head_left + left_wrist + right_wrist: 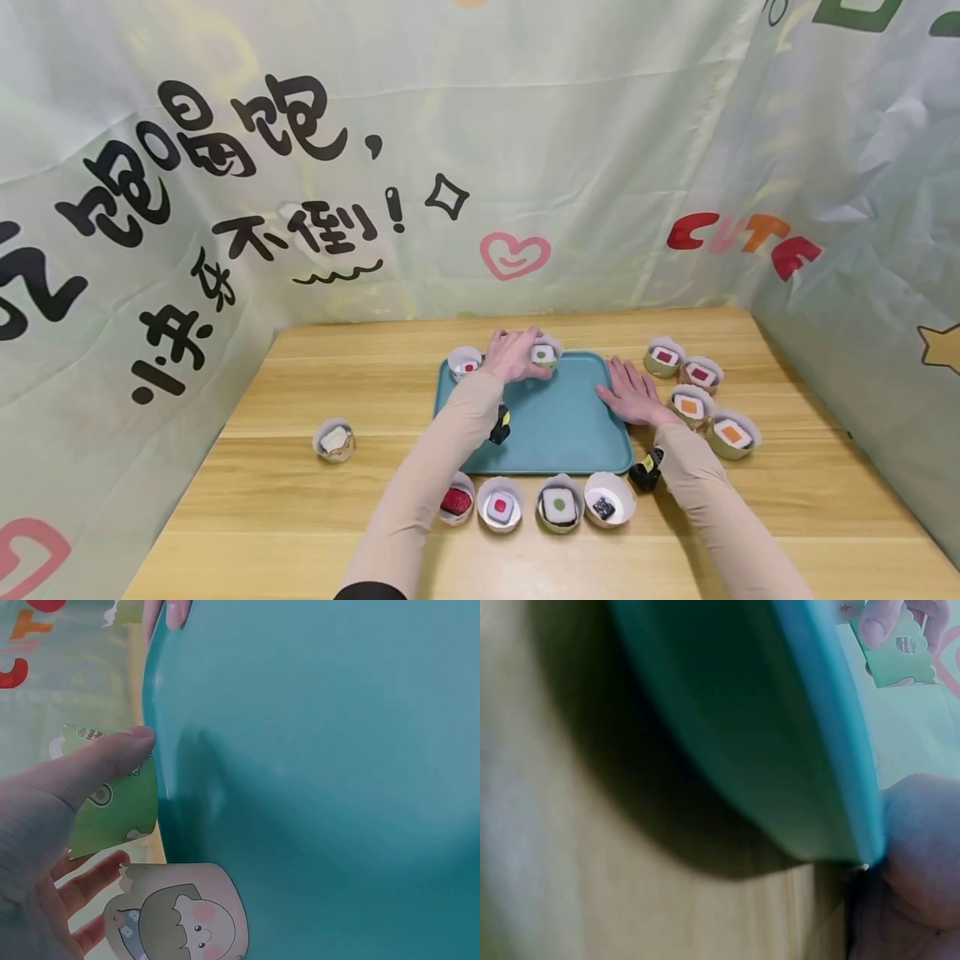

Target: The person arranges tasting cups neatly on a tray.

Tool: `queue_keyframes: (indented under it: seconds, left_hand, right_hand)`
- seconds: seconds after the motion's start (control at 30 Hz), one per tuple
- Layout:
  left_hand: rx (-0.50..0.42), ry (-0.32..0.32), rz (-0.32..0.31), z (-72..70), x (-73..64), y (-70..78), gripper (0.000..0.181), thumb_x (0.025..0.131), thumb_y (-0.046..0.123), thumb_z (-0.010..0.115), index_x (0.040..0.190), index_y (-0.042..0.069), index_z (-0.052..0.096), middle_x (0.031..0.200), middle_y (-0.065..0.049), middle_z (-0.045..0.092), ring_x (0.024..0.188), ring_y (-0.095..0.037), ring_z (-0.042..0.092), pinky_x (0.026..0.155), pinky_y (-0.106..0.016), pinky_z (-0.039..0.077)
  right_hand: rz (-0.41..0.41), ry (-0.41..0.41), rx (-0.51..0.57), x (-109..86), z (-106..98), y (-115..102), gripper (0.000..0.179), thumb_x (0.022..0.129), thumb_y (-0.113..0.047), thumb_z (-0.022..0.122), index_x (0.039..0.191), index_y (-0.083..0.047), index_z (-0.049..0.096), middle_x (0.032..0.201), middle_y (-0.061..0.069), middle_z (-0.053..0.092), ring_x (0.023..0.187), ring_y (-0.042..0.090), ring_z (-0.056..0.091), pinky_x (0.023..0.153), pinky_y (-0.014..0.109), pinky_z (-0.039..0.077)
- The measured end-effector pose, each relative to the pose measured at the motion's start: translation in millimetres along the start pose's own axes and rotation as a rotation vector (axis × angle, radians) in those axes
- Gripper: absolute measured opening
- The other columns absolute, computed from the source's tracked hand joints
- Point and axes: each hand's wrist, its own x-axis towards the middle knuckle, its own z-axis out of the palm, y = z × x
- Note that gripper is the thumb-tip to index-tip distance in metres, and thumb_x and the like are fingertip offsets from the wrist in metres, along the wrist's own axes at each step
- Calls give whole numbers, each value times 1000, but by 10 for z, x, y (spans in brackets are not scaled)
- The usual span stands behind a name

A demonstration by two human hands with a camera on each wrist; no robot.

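My left hand [512, 357] grips a green paper cup [120, 817] over the far edge of the blue tray [551, 429]. In the head view a white square piece with a green dot [542, 354] shows inside that cup. The left wrist view shows the thumb on the cup's near side, with other fingers partly behind it. Just left of that hand, another paper cup [460, 360] with a red-dotted piece stands in the tray's far left corner. My right hand [632, 393] rests at the tray's right rim, its fingers straight and holding nothing.
Along the tray's near side stand several paper cups, among them one with a red piece [442, 518] and one with a dark piece [618, 518]. Several more cups [738, 452] cluster to the right. A lone cup [341, 454] sits on the left of the wooden table [262, 517].
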Motion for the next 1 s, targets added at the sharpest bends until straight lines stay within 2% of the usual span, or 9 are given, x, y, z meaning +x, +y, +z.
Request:
queue_keyframes:
  seconds: [0.2, 0.33, 0.6, 0.8, 1.0]
  left_hand:
    - [32, -9, -11, 31, 12, 14, 68, 81, 45, 83, 137, 19, 55, 124, -2, 71, 112, -19, 66, 110, -40, 36]
    - [42, -16, -15, 51, 8, 17, 66, 80, 46, 84, 135, 20, 56, 122, -1, 71, 111, -19, 66, 110, -40, 36]
    - [55, -36, -33, 117, 12, 15, 68, 80, 47, 83, 137, 21, 56, 120, -1, 72, 108, -19, 66, 113, -40, 34]
    - [64, -37, -39, 133, 20, 2, 72, 79, 47, 84, 140, 22, 54, 121, -1, 71, 109, -20, 65, 115, -41, 32]
    - [8, -43, -9, 66, -4, -56, 72, 80, 44, 84, 140, 21, 54, 130, -1, 68, 117, -20, 64, 116, -44, 31]
  right_hand:
    - [-3, -1, 12, 55, 31, 80, 112, 93, -83, 15, 159, 6, 1, 167, 28, -7, 154, 48, -13, 120, 65, -11]
    - [-5, -4, 23, 53, 28, 73, 112, 93, -83, 17, 159, 7, 1, 167, 28, -8, 154, 48, -14, 119, 66, -12]
    - [2, -10, 21, 26, -1, 40, 90, 104, -62, 25, 160, 4, 1, 168, 25, -8, 155, 46, -14, 121, 64, -11]
    - [-3, -5, 13, 49, 15, 66, 101, 99, -74, 22, 159, 5, 2, 167, 27, -7, 154, 47, -14, 120, 65, -12]
    - [-2, -6, 27, 56, 10, 61, 106, 96, -78, 19, 159, 5, 1, 167, 27, -8, 154, 47, -14, 119, 66, -13]
